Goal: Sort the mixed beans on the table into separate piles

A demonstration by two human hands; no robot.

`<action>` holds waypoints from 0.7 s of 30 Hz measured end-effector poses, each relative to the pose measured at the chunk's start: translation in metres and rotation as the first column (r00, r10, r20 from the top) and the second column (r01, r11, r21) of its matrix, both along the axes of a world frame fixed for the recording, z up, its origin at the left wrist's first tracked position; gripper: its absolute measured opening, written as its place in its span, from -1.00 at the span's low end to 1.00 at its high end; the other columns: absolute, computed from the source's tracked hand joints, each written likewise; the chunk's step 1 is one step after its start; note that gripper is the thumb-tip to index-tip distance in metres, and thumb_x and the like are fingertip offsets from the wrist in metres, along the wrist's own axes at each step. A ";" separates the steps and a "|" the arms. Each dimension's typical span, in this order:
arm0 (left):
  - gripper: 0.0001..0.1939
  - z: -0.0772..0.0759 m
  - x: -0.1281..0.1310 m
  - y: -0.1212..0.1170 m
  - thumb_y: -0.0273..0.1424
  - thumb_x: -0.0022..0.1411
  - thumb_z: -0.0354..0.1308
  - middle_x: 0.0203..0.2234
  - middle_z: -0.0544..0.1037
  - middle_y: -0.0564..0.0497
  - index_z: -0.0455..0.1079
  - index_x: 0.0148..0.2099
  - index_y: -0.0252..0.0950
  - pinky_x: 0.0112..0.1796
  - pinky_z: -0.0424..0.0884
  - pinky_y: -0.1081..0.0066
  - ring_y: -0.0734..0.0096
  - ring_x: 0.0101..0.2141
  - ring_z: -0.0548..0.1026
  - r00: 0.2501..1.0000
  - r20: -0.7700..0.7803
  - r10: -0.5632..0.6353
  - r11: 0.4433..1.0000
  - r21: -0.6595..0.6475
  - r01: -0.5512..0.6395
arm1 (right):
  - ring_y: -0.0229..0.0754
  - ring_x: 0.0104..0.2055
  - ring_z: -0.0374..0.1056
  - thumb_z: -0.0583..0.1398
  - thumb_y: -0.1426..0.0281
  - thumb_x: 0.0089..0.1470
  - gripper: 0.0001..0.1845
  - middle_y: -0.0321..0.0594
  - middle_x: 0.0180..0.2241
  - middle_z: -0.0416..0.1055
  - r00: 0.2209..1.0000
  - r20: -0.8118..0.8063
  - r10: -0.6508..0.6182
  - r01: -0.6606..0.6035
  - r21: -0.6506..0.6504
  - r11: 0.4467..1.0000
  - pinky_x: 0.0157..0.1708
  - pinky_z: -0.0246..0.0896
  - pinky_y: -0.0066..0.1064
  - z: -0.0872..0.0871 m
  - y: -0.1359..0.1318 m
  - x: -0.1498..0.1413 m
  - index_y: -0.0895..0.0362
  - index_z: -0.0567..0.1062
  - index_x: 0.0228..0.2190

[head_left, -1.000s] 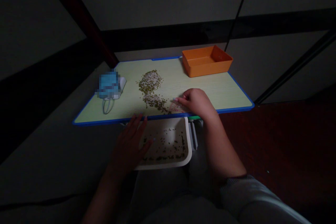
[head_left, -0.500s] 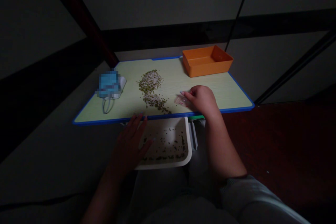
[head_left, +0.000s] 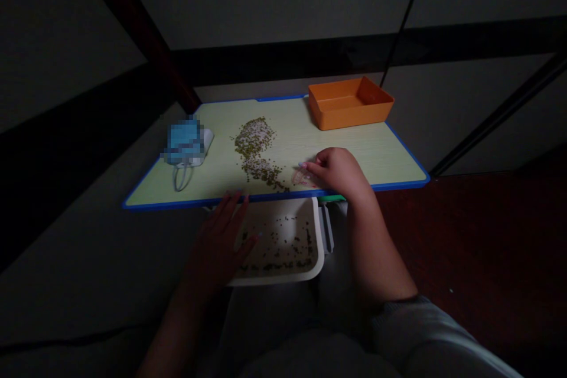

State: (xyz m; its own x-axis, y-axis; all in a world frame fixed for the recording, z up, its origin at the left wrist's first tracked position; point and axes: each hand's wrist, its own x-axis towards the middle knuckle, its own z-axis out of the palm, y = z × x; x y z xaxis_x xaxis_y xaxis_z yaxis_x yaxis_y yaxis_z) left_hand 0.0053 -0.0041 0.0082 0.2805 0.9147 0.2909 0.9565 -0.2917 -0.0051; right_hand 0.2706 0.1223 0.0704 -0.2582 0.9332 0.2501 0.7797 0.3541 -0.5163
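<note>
My right hand (head_left: 339,171) is closed, thumb and fingers pinching a thin, clear protractor (head_left: 301,176) with red markings, low over the table near its front edge. Left of it a mixed spread of small green beans and pale grains (head_left: 257,142) lies on the tabletop, trailing toward the front edge. My left hand (head_left: 221,242) is open, fingers apart, at the front edge of the table and over the left side of a white bin (head_left: 318,248). Dark small beans are scattered inside that bin, which sits below the table edge; its left part is hidden by my hand.
An orange box (head_left: 349,118) stands at the back right of the pale, blue-edged table (head_left: 354,139). At the left are a blurred blue item (head_left: 183,140) and a white object with a looped cord (head_left: 179,177). A cabinet wall (head_left: 283,0) rises behind.
My right hand has shifted slightly toward me and to the left, with the protractor sliding along. My left hand and the beans look the same.
</note>
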 end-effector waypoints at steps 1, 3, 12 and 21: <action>-0.23 0.000 0.000 0.000 -0.09 0.22 -0.03 0.33 0.00 -0.12 -0.28 0.35 -0.14 0.16 0.17 0.03 0.10 0.30 -0.03 1.000 0.001 -0.005 1.000 0.001 0.005 | -0.34 -0.57 -0.01 0.17 0.11 0.05 -0.55 -0.32 -0.67 0.20 1.000 -0.013 0.015 -0.015 -0.003 1.000 -0.48 -0.25 -0.35 0.000 0.000 -0.001 0.16 0.40 -0.68; -0.23 0.000 -0.001 0.000 -0.08 0.22 -0.03 0.33 0.00 -0.13 -0.27 0.35 -0.16 0.17 0.15 0.04 0.11 0.30 -0.04 1.000 -0.001 -0.011 1.000 0.003 0.011 | -0.35 -0.57 -0.03 0.17 0.11 0.05 -0.54 -0.34 -0.68 0.16 0.998 -0.035 0.043 -0.043 -0.004 0.999 -0.48 -0.26 -0.35 -0.001 -0.001 -0.002 0.15 0.36 -0.69; -0.24 0.002 0.000 -0.001 -0.08 0.22 -0.04 0.33 0.01 -0.13 -0.27 0.35 -0.14 0.17 0.14 0.03 0.09 0.30 -0.03 1.000 0.003 -0.003 1.000 -0.004 0.003 | -0.36 -0.56 -0.06 0.18 0.13 0.06 -0.54 -0.37 -0.67 0.11 0.990 -0.072 0.125 -0.125 -0.002 0.992 -0.48 -0.24 -0.37 -0.003 0.001 -0.008 0.14 0.30 -0.71; -0.23 0.003 0.001 -0.001 -0.08 0.22 -0.04 0.33 0.00 -0.13 -0.27 0.35 -0.14 0.16 0.16 0.02 0.08 0.30 -0.03 1.000 0.011 0.006 1.000 -0.017 -0.006 | -0.34 -0.54 -0.02 0.16 0.13 0.07 -0.56 -0.33 -0.64 0.19 0.994 -0.033 0.106 -0.106 0.002 0.994 -0.47 -0.24 -0.36 -0.003 0.001 -0.013 0.15 0.37 -0.68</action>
